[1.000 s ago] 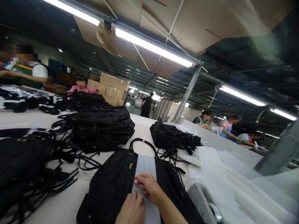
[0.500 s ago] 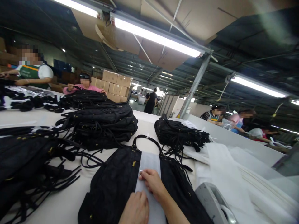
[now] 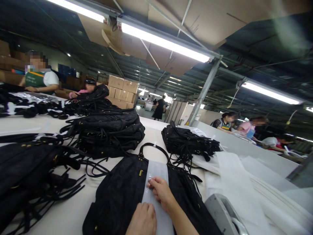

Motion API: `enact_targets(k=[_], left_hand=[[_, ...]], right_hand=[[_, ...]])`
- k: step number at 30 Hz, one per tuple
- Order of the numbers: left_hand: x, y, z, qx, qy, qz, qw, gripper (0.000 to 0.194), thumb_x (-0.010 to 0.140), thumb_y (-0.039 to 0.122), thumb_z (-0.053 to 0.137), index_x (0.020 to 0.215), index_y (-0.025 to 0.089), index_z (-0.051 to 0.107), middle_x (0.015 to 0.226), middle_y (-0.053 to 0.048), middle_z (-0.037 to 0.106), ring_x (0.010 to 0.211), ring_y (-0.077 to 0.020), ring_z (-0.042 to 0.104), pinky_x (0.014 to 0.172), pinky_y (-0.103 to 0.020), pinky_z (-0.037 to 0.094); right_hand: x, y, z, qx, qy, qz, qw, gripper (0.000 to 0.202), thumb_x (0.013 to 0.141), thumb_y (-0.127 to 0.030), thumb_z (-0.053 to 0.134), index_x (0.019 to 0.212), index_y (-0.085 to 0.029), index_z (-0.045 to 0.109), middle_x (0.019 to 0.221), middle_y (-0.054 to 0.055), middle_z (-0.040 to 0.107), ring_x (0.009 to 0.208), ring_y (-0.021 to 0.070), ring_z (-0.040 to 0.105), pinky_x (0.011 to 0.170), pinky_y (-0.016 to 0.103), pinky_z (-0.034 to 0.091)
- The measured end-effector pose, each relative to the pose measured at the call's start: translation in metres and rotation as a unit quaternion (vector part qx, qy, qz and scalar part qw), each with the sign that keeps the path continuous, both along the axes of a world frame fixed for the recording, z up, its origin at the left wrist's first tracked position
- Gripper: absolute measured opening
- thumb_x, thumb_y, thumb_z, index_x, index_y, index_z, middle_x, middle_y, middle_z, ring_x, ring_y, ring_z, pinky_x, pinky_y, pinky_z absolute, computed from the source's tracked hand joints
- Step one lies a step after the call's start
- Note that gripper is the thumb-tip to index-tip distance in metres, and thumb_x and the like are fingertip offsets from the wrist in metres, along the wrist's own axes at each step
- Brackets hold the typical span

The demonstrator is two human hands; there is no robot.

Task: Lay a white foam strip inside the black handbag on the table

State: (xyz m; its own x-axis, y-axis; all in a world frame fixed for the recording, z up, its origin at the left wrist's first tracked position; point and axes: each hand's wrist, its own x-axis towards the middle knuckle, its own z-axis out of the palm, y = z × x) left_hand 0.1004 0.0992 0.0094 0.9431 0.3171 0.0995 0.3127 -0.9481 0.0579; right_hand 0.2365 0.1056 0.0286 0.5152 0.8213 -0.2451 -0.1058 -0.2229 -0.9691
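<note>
A black handbag (image 3: 117, 192) lies flat before me, its round handle (image 3: 153, 145) pointing away. Down its middle runs a translucent white wrapping strip (image 3: 158, 168). My right hand (image 3: 160, 191) is closed in a pinch over the strip, with a small glossy clear piece of tape (image 3: 148, 182) at the fingertips. Nearer to me, my left hand (image 3: 144, 218) has its fingers curled and pressed on the strip's left edge; its fingertips are partly hidden.
A grey tape dispenser (image 3: 223, 212) stands to the right, beside white sheets (image 3: 239, 176). Stacks of black bags (image 3: 110, 130) lie ahead, more bags (image 3: 26, 169) at left and another pile (image 3: 188, 140) at right. Co-workers (image 3: 40, 78) work beyond the table.
My right hand has shifted slightly, and more of the clear tape shows at its fingertips. My left hand stays nearly in place. Across the table, a co-worker has raised a black bag.
</note>
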Motion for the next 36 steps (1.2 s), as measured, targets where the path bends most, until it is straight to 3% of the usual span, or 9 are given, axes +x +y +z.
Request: enact_targets(k=[8,14,18,22,27,30,32,34,36], left_hand=[[-0.005,0.000,0.014,-0.039,0.023,-0.005,0.999,0.034,0.092,0.014,0.042,0.117,0.005,0.064,0.106,-0.020,0.063,0.096,-0.0316,0.056,0.070,-0.041,0.039],[-0.003,0.001,0.006,-0.028,0.016,-0.007,0.999,0.034,0.091,0.013,0.042,0.114,0.006,0.066,0.101,-0.021,0.064,0.092,-0.0305,0.056,0.068,-0.040,0.039],[-0.005,0.000,0.006,-0.049,0.007,0.010,0.999,0.038,0.092,0.012,0.037,0.120,0.008,0.063,0.119,-0.024,0.060,0.102,-0.0318,0.056,0.076,-0.042,0.044],[-0.012,0.001,0.026,-0.098,0.042,0.034,0.994,0.035,0.092,0.018,0.041,0.117,0.011,0.063,0.146,-0.026,0.039,0.117,-0.0367,0.053,0.089,-0.049,0.046],[-0.018,0.005,0.054,-0.139,0.062,0.021,0.988,0.044,0.080,0.029,0.060,0.121,0.011,0.060,0.143,-0.028,0.041,0.132,-0.0425,0.038,0.105,-0.055,0.037],[-0.018,0.006,0.060,-0.147,0.078,0.025,0.986,0.046,0.080,0.031,0.058,0.122,0.011,0.059,0.140,-0.028,0.044,0.131,-0.0419,0.039,0.106,-0.055,0.034],[-0.018,0.007,0.059,-0.149,0.077,0.025,0.986,0.044,0.080,0.032,0.057,0.119,0.012,0.061,0.137,-0.027,0.047,0.128,-0.0411,0.042,0.105,-0.054,0.036],[-0.017,0.007,0.057,-0.142,0.076,0.021,0.987,0.042,0.079,0.031,0.056,0.117,0.012,0.061,0.136,-0.027,0.047,0.126,-0.0411,0.043,0.103,-0.054,0.037],[-0.017,0.008,0.055,-0.135,0.077,0.011,0.988,0.043,0.079,0.030,0.055,0.117,0.011,0.061,0.140,-0.027,0.044,0.126,-0.0420,0.042,0.101,-0.054,0.038]], right_hand=[[0.011,-0.002,0.004,0.053,-0.004,-0.009,0.999,0.050,0.061,-0.059,0.071,0.085,-0.018,0.055,0.083,0.001,0.067,0.039,-0.0003,0.022,0.038,0.021,0.008],[0.008,-0.015,0.011,0.013,-0.010,0.050,0.999,0.047,0.058,-0.055,0.074,0.078,-0.015,0.059,0.078,0.003,0.068,0.037,-0.0002,0.021,0.038,0.022,0.006],[0.005,-0.012,0.004,-0.003,-0.044,0.059,0.997,0.044,0.061,-0.055,0.070,0.077,-0.016,0.060,0.077,0.002,0.069,0.036,0.0005,0.023,0.038,0.023,0.006],[0.007,-0.006,-0.001,-0.015,-0.073,0.072,0.995,0.042,0.062,-0.056,0.065,0.077,-0.017,0.060,0.071,0.001,0.067,0.037,0.0020,0.024,0.039,0.023,0.009],[0.008,-0.005,-0.004,-0.027,-0.128,0.078,0.988,0.036,0.069,-0.052,0.056,0.078,-0.017,0.060,0.074,0.002,0.067,0.040,0.0045,0.027,0.040,0.023,0.016],[0.010,-0.002,-0.007,-0.020,-0.203,0.068,0.977,0.027,0.075,-0.043,0.052,0.073,-0.018,0.062,0.069,0.002,0.065,0.047,0.0092,0.040,0.047,0.025,0.031],[0.012,0.000,-0.010,-0.007,-0.279,0.045,0.959,0.021,0.076,-0.037,0.055,0.070,-0.018,0.063,0.071,0.002,0.064,0.063,0.0144,0.052,0.063,0.027,0.040],[0.014,0.002,-0.013,-0.002,-0.357,0.011,0.934,0.013,0.075,-0.030,0.058,0.070,-0.019,0.063,0.078,0.003,0.062,0.079,0.0190,0.055,0.077,0.029,0.040],[0.017,0.005,-0.015,-0.012,-0.418,-0.019,0.908,0.005,0.074,-0.025,0.061,0.071,-0.021,0.060,0.081,0.003,0.059,0.083,0.0209,0.054,0.080,0.030,0.038]])
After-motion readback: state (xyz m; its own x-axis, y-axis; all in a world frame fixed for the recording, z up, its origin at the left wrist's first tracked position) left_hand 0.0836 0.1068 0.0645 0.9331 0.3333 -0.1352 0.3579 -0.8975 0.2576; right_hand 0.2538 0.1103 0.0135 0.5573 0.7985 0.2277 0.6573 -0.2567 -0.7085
